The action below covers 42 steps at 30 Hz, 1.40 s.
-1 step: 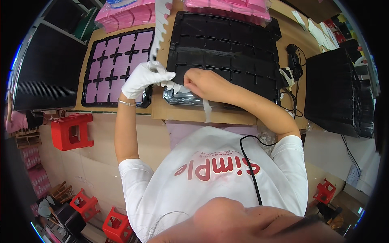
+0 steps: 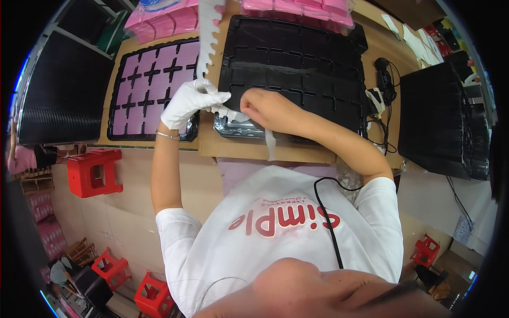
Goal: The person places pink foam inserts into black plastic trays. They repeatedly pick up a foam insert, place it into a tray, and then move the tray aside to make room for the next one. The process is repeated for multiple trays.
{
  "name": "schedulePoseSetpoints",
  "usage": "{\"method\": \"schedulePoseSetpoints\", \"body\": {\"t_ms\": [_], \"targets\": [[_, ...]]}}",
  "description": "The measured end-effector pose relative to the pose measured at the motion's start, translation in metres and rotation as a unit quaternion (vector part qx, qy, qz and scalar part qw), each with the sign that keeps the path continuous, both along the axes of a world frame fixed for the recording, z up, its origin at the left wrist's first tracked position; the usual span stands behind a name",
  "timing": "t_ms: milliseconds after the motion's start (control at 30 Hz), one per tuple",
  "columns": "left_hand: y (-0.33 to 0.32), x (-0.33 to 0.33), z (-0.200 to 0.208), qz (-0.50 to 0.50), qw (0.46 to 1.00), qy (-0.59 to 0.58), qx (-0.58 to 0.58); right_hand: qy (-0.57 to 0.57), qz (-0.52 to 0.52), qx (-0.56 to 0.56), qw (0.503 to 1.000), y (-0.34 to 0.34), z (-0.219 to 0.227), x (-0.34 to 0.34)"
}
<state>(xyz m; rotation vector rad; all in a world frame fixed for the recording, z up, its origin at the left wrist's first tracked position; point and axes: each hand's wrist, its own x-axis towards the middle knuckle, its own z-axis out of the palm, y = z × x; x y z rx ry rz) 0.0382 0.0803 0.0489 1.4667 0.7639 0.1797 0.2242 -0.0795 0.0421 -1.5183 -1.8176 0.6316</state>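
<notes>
My left hand [image 2: 192,102], in a white glove, pinches a long white strip [image 2: 207,45] with a scalloped edge, which runs from the fingers toward the far side of the table. A crumpled stretch of the strip [image 2: 233,113] spans the gap to my right hand. Bare and closed, my right hand [image 2: 269,109] rests at the near left corner of a black compartmented tray [image 2: 297,50]; its fingertips are partly hidden. Below it dangles a narrow white tail [image 2: 271,147]. Left of my gloved hand lies another black tray [image 2: 150,73] with pink-purple pieces in its compartments.
Pink bagged pieces [image 2: 164,24] stand at the far edge. High stacks of black trays flank the table, one left [image 2: 62,90] and one right [image 2: 430,116]. A black cable [image 2: 389,95] lies right of the middle tray. Red stools [image 2: 95,172] stand on the floor.
My gloved left hand has shifted very slightly right, and the far part of the white strip has swung a little left. My right hand looks still.
</notes>
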Motion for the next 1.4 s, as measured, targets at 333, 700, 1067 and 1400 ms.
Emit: {"method": "schedulePoseSetpoints", "body": {"t_ms": [333,700,1067,1400], "targets": [[-0.042,0.026,0.039,0.212,0.969,-0.122,0.035,0.175,-0.116,0.007,0.978,-0.004,0.013,0.014],[-0.078,0.029,0.045,0.185,0.967,-0.153,0.082,0.34,-0.161,-0.037,0.926,-0.026,0.027,-0.018],[-0.07,0.019,0.007,0.181,0.962,-0.196,0.057,0.138,-0.123,0.128,0.974,-0.025,0.023,-0.01],[-0.052,0.01,-0.005,0.232,0.966,-0.109,0.034,0.101,-0.127,0.039,0.986,0.124,0.002,0.117]]}}
